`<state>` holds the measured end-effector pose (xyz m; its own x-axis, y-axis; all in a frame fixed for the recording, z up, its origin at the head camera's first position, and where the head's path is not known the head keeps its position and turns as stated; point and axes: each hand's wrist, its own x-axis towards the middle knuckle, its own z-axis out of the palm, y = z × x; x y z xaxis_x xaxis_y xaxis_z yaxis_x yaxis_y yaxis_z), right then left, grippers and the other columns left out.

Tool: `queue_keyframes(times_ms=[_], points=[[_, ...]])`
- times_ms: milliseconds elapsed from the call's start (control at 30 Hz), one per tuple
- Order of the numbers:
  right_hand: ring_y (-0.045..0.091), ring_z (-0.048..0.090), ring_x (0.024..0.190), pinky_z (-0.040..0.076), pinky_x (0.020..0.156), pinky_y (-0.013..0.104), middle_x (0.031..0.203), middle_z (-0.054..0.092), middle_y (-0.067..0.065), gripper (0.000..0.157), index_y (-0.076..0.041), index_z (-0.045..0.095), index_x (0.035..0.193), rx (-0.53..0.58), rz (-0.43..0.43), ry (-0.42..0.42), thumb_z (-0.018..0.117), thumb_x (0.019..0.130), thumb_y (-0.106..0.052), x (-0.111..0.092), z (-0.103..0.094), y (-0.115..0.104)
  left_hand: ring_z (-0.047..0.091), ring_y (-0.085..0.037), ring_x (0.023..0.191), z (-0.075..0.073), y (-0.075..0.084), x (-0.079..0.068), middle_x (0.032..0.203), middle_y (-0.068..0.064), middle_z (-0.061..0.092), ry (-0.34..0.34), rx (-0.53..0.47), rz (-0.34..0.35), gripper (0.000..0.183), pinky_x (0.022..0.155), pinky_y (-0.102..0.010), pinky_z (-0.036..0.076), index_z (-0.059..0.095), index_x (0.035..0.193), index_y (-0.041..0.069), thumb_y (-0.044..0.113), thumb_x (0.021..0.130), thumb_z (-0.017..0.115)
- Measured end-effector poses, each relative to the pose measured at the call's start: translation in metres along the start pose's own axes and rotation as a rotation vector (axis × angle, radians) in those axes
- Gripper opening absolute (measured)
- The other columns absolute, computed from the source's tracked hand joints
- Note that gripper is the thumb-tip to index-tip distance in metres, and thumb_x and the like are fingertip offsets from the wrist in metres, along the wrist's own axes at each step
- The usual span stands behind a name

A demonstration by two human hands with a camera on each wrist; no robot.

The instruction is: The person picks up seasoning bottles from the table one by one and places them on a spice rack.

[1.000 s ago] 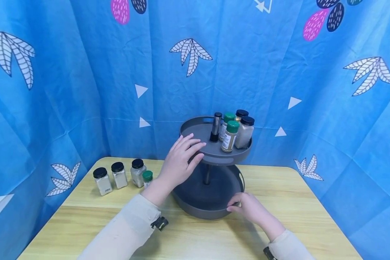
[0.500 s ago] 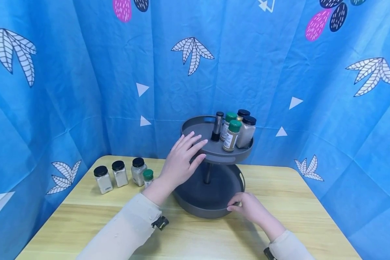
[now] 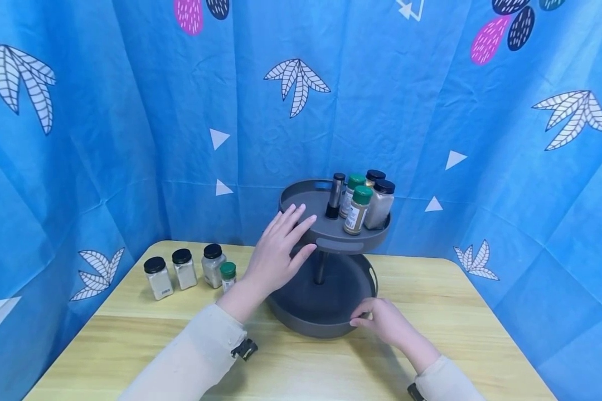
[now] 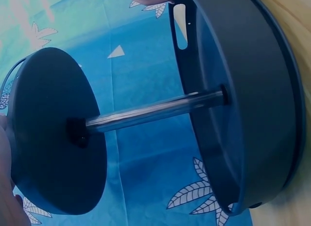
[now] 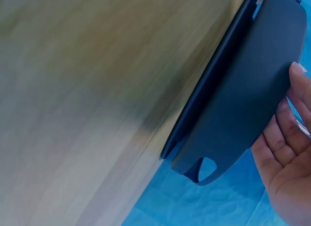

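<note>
A dark grey two-tier round tray stand (image 3: 319,329) stands on the table, its tiers joined by a metal post (image 4: 160,112). My left hand (image 3: 276,250) lies with straight, spread fingers against the left front of the upper tier (image 3: 306,196). In the left wrist view only part of this hand shows, at the left edge. At the lower tier's front right rim, my right hand (image 3: 383,321) pinches the wall between thumb and fingers. On the upper tier's right side stand green-capped jars (image 3: 356,210), black-capped jars (image 3: 379,206) and a slim dark cylinder (image 3: 335,196).
Several more jars stand on the table left of the stand: clear ones with black lids (image 3: 158,278) and a small green-capped one (image 3: 228,274). A patterned blue curtain (image 3: 406,111) hangs behind and along both sides of the wooden table (image 3: 431,289).
My left hand's fingers have straightened and shifted slightly on the upper tier. The right hand keeps its grip in place, and the stand and jars look unmoved.
</note>
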<state>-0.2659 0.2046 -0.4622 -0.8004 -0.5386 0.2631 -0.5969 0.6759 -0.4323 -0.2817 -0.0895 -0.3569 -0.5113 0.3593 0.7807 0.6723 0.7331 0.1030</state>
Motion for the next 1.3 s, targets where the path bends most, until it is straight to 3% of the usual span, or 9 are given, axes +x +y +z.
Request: queue_keyframes(times_ms=[333,600,900,1300], points=[[0.017,0.068,0.083,0.057,0.078,0.039,0.084,0.070,-0.013,0.006,-0.017,0.078,0.085,0.013,0.010,-0.010,0.080,0.086,-0.023,-0.001,-0.001,-0.001,0.028,-0.024,0.149,-0.006,-0.006,-0.008,0.158,-0.007,0.039,0.059,-0.019,0.019,0.055,0.123,-0.046,0.020,0.050,0.149,0.020,0.051,0.104,0.046],[0.014,0.067,0.082,0.057,0.078,0.036,0.084,0.070,-0.013,0.005,-0.017,0.078,0.084,-0.008,0.005,-0.004,0.080,0.085,-0.022,0.000,-0.003,-0.003,0.032,-0.026,0.148,-0.013,-0.012,-0.015,0.155,-0.011,0.044,0.103,-0.041,0.010,0.053,0.121,-0.050,0.024,0.051,0.148,0.018,0.048,0.104,0.049],[0.015,0.067,0.082,0.056,0.077,0.034,0.083,0.069,-0.014,0.004,-0.018,0.077,0.083,-0.013,-0.002,0.000,0.080,0.085,-0.021,0.000,-0.003,-0.003,0.034,-0.027,0.147,-0.015,-0.017,-0.026,0.155,-0.010,0.044,0.101,-0.030,-0.019,0.057,0.121,-0.048,0.024,0.053,0.146,0.016,0.054,0.104,0.041],[0.016,0.067,0.084,0.056,0.079,0.037,0.084,0.069,-0.012,0.005,-0.018,0.078,0.083,-0.014,0.021,-0.005,0.080,0.085,-0.022,0.000,-0.001,-0.002,0.035,-0.029,0.146,-0.012,-0.027,-0.042,0.153,-0.010,0.046,0.100,-0.031,-0.044,0.053,0.120,-0.052,0.026,0.053,0.146,0.017,0.048,0.103,0.050]])
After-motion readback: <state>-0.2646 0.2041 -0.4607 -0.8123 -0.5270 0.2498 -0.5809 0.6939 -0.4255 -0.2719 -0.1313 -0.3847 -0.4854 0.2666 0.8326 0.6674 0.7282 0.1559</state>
